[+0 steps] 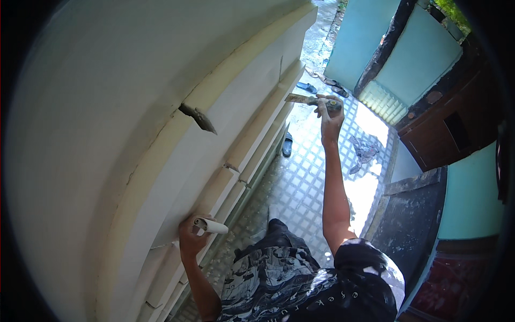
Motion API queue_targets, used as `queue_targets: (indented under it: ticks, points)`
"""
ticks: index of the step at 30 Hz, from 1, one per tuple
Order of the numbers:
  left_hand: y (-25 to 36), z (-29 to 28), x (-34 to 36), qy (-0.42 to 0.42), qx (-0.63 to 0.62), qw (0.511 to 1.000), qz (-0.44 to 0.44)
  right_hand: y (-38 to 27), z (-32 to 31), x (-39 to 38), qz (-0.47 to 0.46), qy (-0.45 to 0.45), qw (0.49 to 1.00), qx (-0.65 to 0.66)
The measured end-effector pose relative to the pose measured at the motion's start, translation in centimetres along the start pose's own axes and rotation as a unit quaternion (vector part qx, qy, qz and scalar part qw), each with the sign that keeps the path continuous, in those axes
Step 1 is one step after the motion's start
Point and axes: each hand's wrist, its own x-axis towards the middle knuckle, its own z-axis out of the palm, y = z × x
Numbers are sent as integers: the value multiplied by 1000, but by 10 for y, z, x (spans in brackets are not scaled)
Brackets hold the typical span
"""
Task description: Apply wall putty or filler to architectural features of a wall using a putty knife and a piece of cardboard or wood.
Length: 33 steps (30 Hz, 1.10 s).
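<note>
My right hand [329, 110] is raised over the tiled floor, its fingers wrapped round the dark handle of a putty knife [300, 99]. The knife's flat, stained blade points left toward the end of the moulded ledge. Lower on the left, my left hand [192, 236] is closed round a white cylinder [214, 226] with a dark round end; its exact kind I cannot make out. This hand is beside the stepped ledge [214, 196] of the pale wall. Whether it also rests on the ledge is hidden.
A dark, broken gap [198, 118] breaks the cream moulding on the left wall. Sandals [288, 145] and a crumpled plastic bag [365, 153] lie on the patterned floor [303, 182]. A brown cabinet [456, 121] and turquoise panels [418, 70] are at right.
</note>
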Motion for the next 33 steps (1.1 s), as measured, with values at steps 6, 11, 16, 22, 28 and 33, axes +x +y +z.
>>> queue_targets:
  ticks: [6,11,16,22,28,33]
  points:
    - [4,5,-2,43,-23,998,-38,44,4,44,43,0,998,53]
    - [11,11,-2,62,21,996,-54,21,2,37,0,18,984,-176]
    - [9,13,-4,73,4,995,-64,-1,26,61,-131,75,973,-178]
    - [8,16,-6,127,5,987,-100,-19,59,100,-288,75,922,-246]
    - [13,21,-5,163,4,981,-101,-28,75,115,-367,109,884,-269]
    - [23,20,0,128,7,987,-99,-25,77,126,-401,97,876,-251]
